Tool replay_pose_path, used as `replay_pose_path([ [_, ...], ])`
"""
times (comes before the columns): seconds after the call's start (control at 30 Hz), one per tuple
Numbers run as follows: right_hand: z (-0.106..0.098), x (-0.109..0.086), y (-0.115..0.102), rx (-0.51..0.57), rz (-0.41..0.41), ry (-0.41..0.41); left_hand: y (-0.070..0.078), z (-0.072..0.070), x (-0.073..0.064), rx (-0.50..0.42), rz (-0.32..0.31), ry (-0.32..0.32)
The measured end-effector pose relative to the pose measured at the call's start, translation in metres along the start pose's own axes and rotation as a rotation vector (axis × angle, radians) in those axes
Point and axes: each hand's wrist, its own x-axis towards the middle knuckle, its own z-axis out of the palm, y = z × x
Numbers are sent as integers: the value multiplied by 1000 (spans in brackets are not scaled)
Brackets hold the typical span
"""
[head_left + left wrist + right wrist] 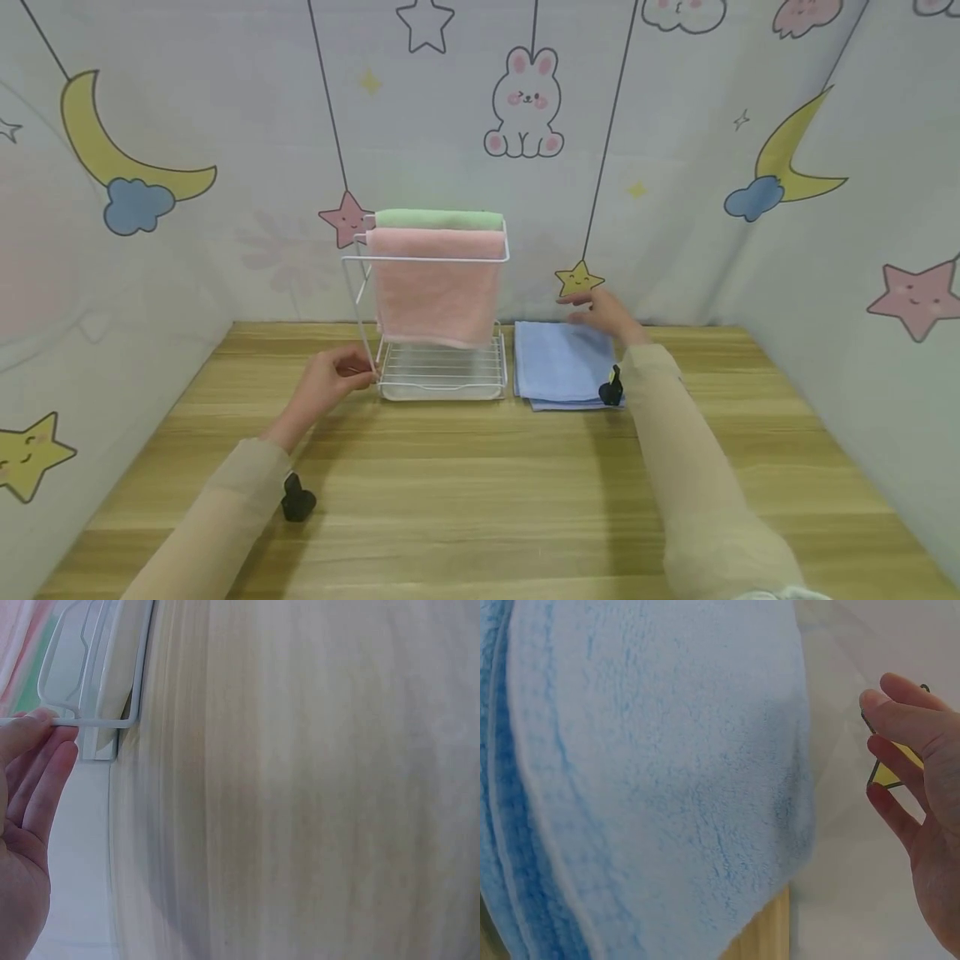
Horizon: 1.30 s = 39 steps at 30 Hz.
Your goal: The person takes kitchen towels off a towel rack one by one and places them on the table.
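A white wire towel rack [425,260] with a wire-grid base stands on the wooden table, left of the middle. Over its bars hang a pink towel [438,292] and, behind it, a light green towel [438,219]. My left hand [335,377] pinches the rack's left upright near the base; in the left wrist view thumb and fingers meet at the white wire [97,722]. To the right of the rack lies a folded blue towel [562,362]. Above its far edge is my right hand [603,312], fingers loosely bent with nothing between them.
The wooden table [465,492] runs back to a white printed curtain [450,125], close behind the rack and the blue towel. Further curtain walls [862,208] stand along both sides.
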Motion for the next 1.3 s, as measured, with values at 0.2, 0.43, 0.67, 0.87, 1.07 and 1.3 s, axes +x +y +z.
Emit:
replay_pose_path([
  [0.2,-12,1,-11,-17,-85,36,1,0,-1,11,-3,-1],
  [0.43,-43,6,-39,-15,-132,98,1,0,-1,-7,4,4],
  [0.67,-75,10,-85,-35,-261,169,1,1,-1,-20,18,9],
  [0.87,-92,12,-122,-25,-397,219,0,1,-2,-27,2,0],
  [1.07,-101,12,-156,-41,-467,254,1,0,-3,-27,-7,1],
  [1.3,-103,11,-194,-52,-596,259,2,0,-2,-24,-11,10],
])
